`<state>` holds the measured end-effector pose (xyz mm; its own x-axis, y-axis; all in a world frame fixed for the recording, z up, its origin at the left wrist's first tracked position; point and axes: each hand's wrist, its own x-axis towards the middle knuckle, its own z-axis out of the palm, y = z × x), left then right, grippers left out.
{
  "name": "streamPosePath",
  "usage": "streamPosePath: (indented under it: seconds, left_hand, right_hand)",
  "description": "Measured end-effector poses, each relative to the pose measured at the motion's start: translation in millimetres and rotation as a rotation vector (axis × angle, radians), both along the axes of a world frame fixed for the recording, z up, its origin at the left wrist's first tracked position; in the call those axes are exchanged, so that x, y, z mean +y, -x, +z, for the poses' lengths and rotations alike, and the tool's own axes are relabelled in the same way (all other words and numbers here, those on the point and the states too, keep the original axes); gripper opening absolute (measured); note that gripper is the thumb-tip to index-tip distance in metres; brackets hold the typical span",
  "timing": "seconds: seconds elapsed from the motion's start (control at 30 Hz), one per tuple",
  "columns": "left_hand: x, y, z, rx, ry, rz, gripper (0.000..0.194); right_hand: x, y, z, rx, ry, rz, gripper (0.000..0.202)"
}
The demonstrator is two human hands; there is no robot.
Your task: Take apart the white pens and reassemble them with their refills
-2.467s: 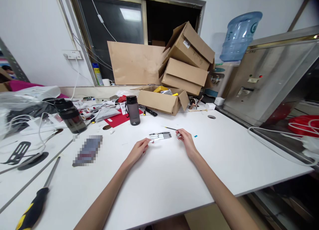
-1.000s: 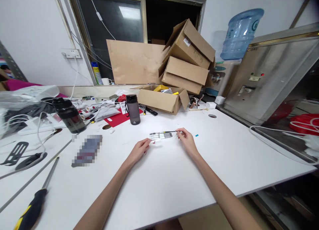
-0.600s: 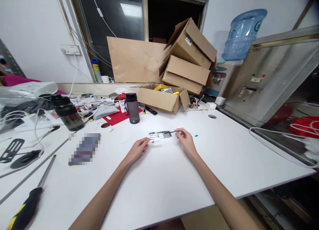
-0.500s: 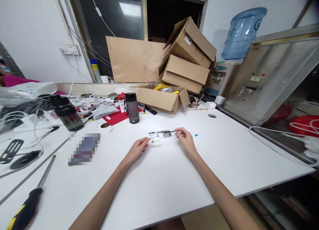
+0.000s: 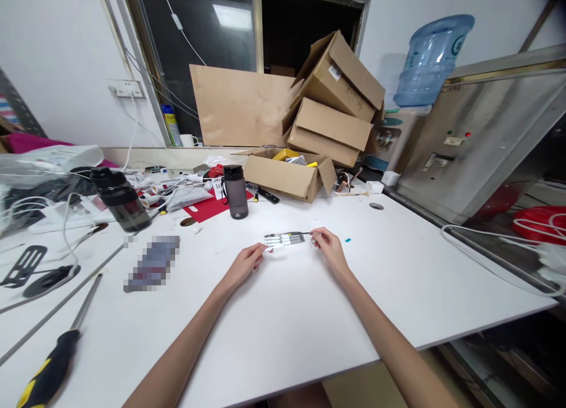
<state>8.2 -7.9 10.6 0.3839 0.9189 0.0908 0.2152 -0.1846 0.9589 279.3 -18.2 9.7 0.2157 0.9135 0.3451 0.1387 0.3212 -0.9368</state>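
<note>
Several pens lie side by side in a small row on the white table, pointing left to right. My left hand is closed at the row's near left end, its thumb and fingertips pinching a slim white pen. At the far right corner of the row, my right hand is closed on the end of a black pen. Something small and pale shows under its fingers, too small to name. A little blue scrap lies just right of my right hand.
A dark bottle stands behind the pens, with an open cardboard box beyond. On the left are another bottle, a blurred-out flat object, a screwdriver and cables. The table's edge runs along the front right.
Both hands stay almost where they were, still at the two ends of the pen row. The view has shifted very slightly.
</note>
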Motion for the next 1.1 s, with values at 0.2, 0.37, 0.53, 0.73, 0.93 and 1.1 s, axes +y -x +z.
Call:
streamPosePath:
  seconds: [0.2,0.37,0.53,0.73,0.93,1.1]
  left_hand:
    - [1.7,0.3,-0.7,-0.008,-0.016,0.012,0.045]
    - [0.9,-0.3,1.3,-0.024,0.004,0.016,0.043]
    - [3.0,-0.7,-0.2,-0.058,0.039,0.036,0.044]
    - [2.7,-1.6,1.2,-0.098,0.069,0.032,0.045]
    - [1.8,-2.5,2.1,-0.100,0.062,0.037,0.045]
    - [4.6,-1.1,-1.9,-0.103,0.058,0.007,0.044]
  right_hand:
    - [-1.4,-0.6,1.9,0.043,0.018,0.000,0.030]
    - [-2.1,-0.6,2.8,0.074,0.038,0.000,0.035]
    - [-1.3,-2.1,0.8,0.042,0.041,-0.020,0.039]
    - [-1.6,-2.4,0.3,0.009,0.033,-0.032,0.041]
    - [-2.1,-0.8,0.6,-0.004,0.034,-0.031,0.042]
    - [-2.3,0.9,0.5,-0.014,0.032,-0.018,0.041]
